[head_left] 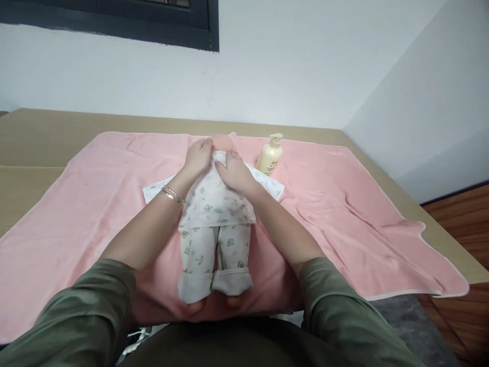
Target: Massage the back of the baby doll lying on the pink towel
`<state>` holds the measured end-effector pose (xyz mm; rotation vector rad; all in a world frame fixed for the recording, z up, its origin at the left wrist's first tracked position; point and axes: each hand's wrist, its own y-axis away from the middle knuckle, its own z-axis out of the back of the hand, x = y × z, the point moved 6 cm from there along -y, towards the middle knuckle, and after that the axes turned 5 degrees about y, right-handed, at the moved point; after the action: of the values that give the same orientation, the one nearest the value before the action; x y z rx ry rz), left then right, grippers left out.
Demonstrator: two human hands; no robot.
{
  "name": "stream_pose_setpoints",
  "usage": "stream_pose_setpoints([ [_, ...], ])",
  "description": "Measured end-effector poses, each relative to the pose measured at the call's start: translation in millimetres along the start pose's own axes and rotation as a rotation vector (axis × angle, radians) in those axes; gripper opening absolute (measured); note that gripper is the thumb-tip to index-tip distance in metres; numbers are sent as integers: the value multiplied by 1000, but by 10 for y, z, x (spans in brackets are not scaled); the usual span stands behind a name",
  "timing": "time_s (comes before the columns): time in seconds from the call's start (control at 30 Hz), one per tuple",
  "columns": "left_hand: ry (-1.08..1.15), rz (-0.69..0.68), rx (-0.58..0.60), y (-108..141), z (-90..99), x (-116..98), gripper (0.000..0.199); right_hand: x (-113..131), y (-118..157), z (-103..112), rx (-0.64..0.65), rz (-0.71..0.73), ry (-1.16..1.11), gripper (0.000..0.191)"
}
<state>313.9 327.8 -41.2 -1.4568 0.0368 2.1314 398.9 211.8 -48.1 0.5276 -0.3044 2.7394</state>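
A doll (222,143) lies on a pink blanket (126,168), its head toward the wall and its feet toward me. It wears a white printed top (216,206) and matching trousers (198,250) with rolled cuffs. My left hand (199,155) rests at the left side of the collar, its fingertips curled near the neck. My right hand (235,171) lies over the right side of the chest and shoulder, thumb apart from the fingers. Whether the left fingers pinch the cloth is hard to make out.
A cream pump bottle (270,157) stands on the blanket right of the doll's head. The tan table (49,132) shows around the blanket, with a white wall (275,76) behind. Wooden panels (462,224) are at the right.
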Motion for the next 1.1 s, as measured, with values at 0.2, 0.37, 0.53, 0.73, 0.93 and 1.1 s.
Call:
stream_pose_setpoints([
  [0.2,634,58,176,-363,-578,-539,73,-434,-103,701,-309,-73,32,74],
  [0.37,927,310,313,-458,-1075,-672,86,-848,-183,884,-393,-87,218,73],
  [0.53,1180,481,460,-325,-1366,-805,90,-913,-234,805,-347,-56,255,74],
  [0.73,1339,584,582,-260,-1462,-927,92,-882,-224,792,-353,-36,258,78],
  [0.93,1085,476,539,31,-1150,-865,88,-944,-217,846,-296,-62,256,77],
  [1.1,864,249,573,569,-600,-1023,102,-554,-63,917,-254,5,160,74],
])
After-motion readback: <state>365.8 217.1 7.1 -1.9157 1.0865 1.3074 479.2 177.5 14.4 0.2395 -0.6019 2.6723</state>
